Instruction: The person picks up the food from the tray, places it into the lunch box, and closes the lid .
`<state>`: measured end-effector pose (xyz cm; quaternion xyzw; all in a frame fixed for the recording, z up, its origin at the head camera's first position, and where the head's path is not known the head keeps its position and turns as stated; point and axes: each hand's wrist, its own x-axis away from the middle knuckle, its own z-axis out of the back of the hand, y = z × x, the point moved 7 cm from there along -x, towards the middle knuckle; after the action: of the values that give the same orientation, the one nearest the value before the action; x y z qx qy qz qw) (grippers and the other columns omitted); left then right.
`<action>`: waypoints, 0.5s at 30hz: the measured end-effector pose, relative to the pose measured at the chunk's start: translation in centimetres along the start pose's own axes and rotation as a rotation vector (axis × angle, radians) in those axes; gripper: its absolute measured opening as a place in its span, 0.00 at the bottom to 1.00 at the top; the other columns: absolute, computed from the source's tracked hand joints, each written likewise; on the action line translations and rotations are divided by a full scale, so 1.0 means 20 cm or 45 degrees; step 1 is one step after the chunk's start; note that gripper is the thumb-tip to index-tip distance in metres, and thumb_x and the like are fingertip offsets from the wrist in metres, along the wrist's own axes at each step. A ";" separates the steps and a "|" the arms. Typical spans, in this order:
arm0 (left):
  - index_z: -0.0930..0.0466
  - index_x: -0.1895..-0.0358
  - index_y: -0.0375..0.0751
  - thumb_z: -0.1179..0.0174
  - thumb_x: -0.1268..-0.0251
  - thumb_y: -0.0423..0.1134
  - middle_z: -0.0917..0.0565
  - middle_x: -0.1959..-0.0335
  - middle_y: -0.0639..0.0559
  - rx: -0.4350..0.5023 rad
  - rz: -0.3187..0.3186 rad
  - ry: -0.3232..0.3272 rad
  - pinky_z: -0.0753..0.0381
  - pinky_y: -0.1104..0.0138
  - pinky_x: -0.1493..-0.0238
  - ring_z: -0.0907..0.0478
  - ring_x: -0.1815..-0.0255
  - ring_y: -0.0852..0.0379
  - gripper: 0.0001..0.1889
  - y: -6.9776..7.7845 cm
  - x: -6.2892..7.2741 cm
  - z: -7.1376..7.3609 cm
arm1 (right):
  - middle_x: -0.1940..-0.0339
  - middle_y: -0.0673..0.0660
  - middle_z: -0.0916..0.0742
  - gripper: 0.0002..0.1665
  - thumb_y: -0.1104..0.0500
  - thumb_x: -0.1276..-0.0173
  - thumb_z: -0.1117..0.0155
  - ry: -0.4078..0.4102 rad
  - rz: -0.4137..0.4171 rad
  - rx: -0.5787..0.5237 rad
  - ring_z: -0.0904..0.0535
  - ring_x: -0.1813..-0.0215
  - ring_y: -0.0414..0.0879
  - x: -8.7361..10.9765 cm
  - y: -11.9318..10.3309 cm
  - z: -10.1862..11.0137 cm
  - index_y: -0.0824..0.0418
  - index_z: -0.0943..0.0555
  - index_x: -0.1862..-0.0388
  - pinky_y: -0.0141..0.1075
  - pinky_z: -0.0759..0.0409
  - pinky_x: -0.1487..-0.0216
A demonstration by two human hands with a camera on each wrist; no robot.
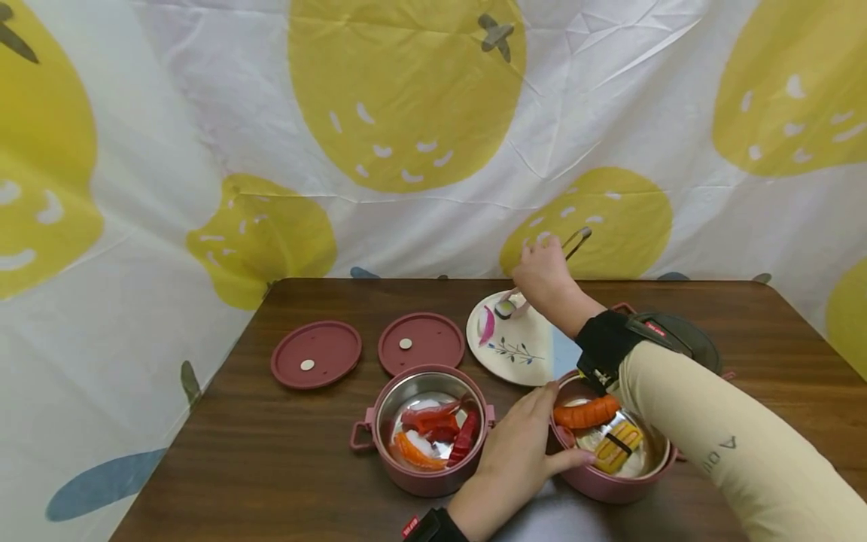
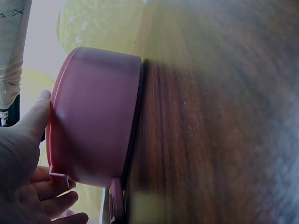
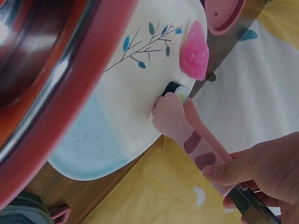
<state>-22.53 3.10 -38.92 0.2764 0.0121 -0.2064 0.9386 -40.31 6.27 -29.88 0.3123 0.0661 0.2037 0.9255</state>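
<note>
My right hand (image 1: 547, 271) grips pink paw-tipped tongs (image 3: 180, 123) over the far side of the white and blue plate (image 3: 126, 107). The tong tips are at a small sushi roll (image 3: 182, 92) with a dark wrap. A pink and white toy piece (image 3: 194, 51) lies on the same plate. With thumb and fingers spread, my left hand (image 1: 511, 444) rests against the rim of the right pink pot (image 2: 96, 116). That pot holds an orange ridged piece (image 1: 586, 412) and yellow egg sushi (image 1: 618, 447).
Left of my left hand stands another pink pot (image 1: 423, 485) with red and orange toy sushi. Two pink lids (image 1: 317, 354) lie behind it on the brown wooden table (image 1: 237, 452). A dark-lidded pot (image 1: 704, 342) sits at the right, partly hidden by my right arm.
</note>
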 end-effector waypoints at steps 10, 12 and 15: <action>0.39 0.24 0.49 0.36 0.45 0.68 0.30 0.26 0.55 0.010 0.006 -0.010 0.27 0.61 0.29 0.31 0.27 0.58 0.48 -0.02 0.01 -0.01 | 0.58 0.59 0.15 0.09 0.57 0.34 0.31 -0.001 -0.013 -0.020 0.20 0.55 0.53 0.10 0.09 0.00 0.53 0.12 0.55 0.48 0.24 0.48; 0.39 0.24 0.48 0.36 0.45 0.68 0.30 0.26 0.55 0.011 0.003 -0.003 0.27 0.61 0.29 0.31 0.27 0.57 0.48 -0.02 0.01 0.00 | 0.60 0.59 0.15 0.08 0.57 0.34 0.30 0.005 -0.016 -0.032 0.21 0.57 0.53 0.12 0.11 0.01 0.52 0.12 0.56 0.48 0.25 0.50; 0.38 0.24 0.47 0.35 0.45 0.68 0.29 0.26 0.54 0.015 -0.006 0.008 0.27 0.60 0.29 0.30 0.27 0.56 0.48 -0.03 0.01 0.01 | 0.61 0.59 0.15 0.07 0.58 0.34 0.31 0.029 -0.014 -0.054 0.21 0.59 0.53 0.15 0.14 0.02 0.53 0.12 0.58 0.48 0.26 0.52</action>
<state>-22.50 2.45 -39.14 0.2825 0.0144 -0.2078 0.9364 -38.48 9.24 -27.80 0.2899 0.0739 0.2035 0.9323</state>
